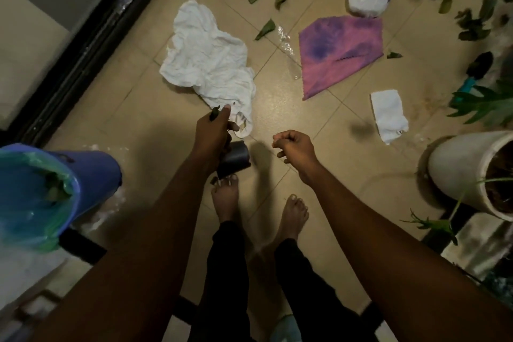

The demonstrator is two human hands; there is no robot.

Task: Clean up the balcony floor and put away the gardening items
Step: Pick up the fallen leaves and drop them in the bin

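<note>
Fingers [232,127] of the left hand [212,134] grip a dark cup [236,158].

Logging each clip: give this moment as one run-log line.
left grip: pinches leaf | right grip: curled, nothing visible | blue bin: far left | pink cloth: on floor

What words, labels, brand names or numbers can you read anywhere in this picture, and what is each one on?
None: no text can be read in this view.
The blue bin, the small dark container held in the left hand, the white pot, the white cloth and the purple cloth show no print, label or number.
</note>
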